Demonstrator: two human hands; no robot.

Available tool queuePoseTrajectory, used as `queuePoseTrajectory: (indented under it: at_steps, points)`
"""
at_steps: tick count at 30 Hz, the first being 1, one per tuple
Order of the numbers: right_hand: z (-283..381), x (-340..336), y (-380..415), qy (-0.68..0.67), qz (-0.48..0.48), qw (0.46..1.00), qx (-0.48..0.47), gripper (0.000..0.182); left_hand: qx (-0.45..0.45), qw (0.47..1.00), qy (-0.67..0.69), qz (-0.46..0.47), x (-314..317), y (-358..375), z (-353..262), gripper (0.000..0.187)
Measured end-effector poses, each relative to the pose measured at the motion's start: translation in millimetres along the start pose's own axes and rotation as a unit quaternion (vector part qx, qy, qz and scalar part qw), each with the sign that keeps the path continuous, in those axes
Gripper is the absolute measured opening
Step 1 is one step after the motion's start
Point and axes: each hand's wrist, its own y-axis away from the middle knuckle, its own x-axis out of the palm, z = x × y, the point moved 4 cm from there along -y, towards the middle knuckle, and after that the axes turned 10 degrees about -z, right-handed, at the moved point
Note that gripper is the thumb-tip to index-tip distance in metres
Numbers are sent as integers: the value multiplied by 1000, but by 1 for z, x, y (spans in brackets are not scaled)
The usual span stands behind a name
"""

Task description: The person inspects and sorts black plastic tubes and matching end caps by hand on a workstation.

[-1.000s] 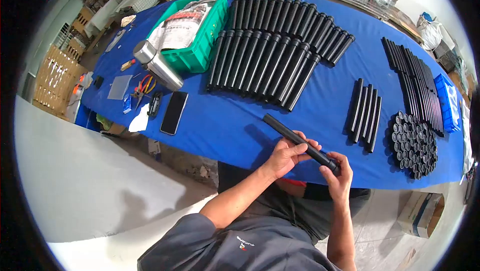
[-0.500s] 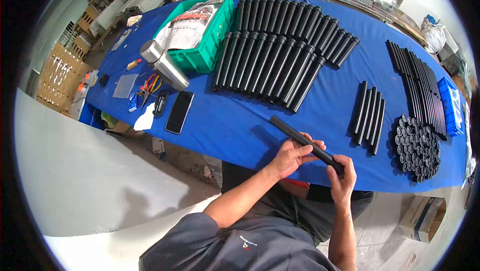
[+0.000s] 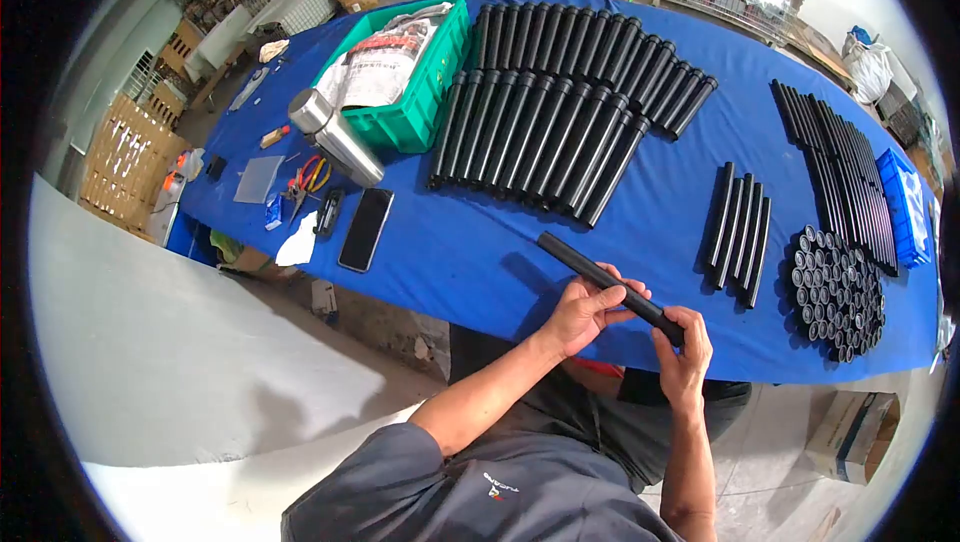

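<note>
One black tube (image 3: 570, 257) is held at a slant over the front edge of the blue-covered table (image 3: 440, 262). My left hand (image 3: 592, 314) wraps round its middle, thumb on top. At the tube's near right end, my right hand (image 3: 684, 347) has its fingers closed round it and hides that end. Beyond my hands lie two rows of black capped tubes (image 3: 540, 132). Several thinner black tubes (image 3: 738, 232) lie to the right of them.
At the right are a cluster of round black caps (image 3: 835, 297), more thin tubes (image 3: 835, 172) and a blue tray (image 3: 903, 207). Toward the left stand a green crate (image 3: 390, 127) and a steel flask (image 3: 338, 140), near a phone (image 3: 366, 229) and pliers (image 3: 303, 182).
The view has shifted slightly, moving the flask, phone and crate a little right and down in the picture. Both hands keep their hold on the tube in nearly the same pose.
</note>
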Motion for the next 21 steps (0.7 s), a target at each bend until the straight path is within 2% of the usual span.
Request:
queuePoseTrajectory:
  at_steps: [4, 7, 8, 10, 12, 15, 18, 19, 21]
  points:
    - [-2, -1, 1, 1, -4, 1000, 3, 35, -11, 1000, 12, -3, 2, 2, 0, 23]
    - [0, -7, -3, -19, 29, 994, 108, 37, -23, 1000, -4, -15, -1, 5, -2, 24]
    - [-10, -6, 1, -93, 30, 979, 181, 40, -24, 1000, 3, -13, 1, 6, -2, 24]
    - [-29, -3, 13, -91, 54, 963, 246, 38, -13, 1000, 4, 2, 2, 5, -1, 23]
    - [0, -7, 3, 18, 7, 1000, -22, 35, -24, 1000, 10, 0, 4, 3, -1, 23]
    - [7, -7, 6, 26, 0, 998, -49, 32, -25, 1000, 5, 3, 0, 3, -1, 25]
    - [-13, -10, 10, -63, 63, 978, 187, 27, -14, 1000, -6, 12, 2, 3, 0, 24]
    - [-24, -4, 19, -214, 28, 916, 337, 23, -14, 1000, -7, 11, 2, 3, 0, 23]
    - [-21, -5, 15, -120, 4, 963, 239, 26, -12, 1000, -7, 9, 4, 2, 1, 23]
